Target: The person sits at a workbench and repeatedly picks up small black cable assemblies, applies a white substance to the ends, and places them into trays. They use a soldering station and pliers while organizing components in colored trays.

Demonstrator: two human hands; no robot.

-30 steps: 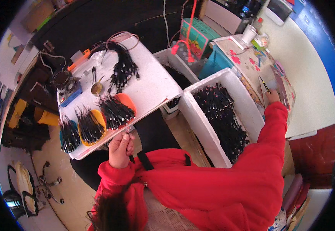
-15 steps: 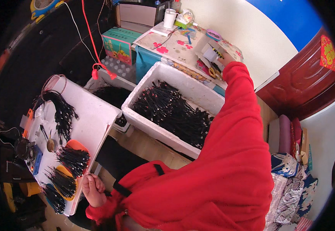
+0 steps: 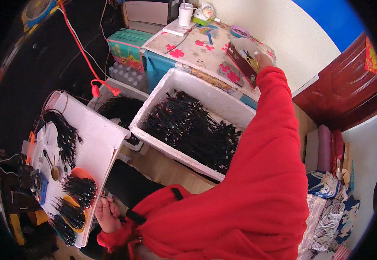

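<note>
My left hand (image 3: 107,213) is closed at the front edge of the white worktable (image 3: 97,130), its fingers curled together. Whatever it may hold is too small to make out. Beside it lie bundles of short black cables (image 3: 79,190), in an orange tray (image 3: 86,173) and a yellow one (image 3: 83,223). Stretched far to the right, my right hand (image 3: 264,60) is at an open dark red box (image 3: 243,65) on the flower-patterned table (image 3: 182,45). Yellow-handled scissors (image 3: 253,64) show inside the box. The right hand's fingers are mostly hidden and blurred.
Between the tables stands a white foam box (image 3: 193,78) full of black cables (image 3: 188,130). Behind it sits another bin (image 3: 130,89) of cables. A red cord (image 3: 78,45) hangs at the left. A cup (image 3: 185,15) and a purple dish (image 3: 240,31) stand on the patterned table.
My right hand has moved slightly right and up; the yellow-and-black tool seen by it no longer shows there. The box's dark red side now faces me. My left hand stays closed.
</note>
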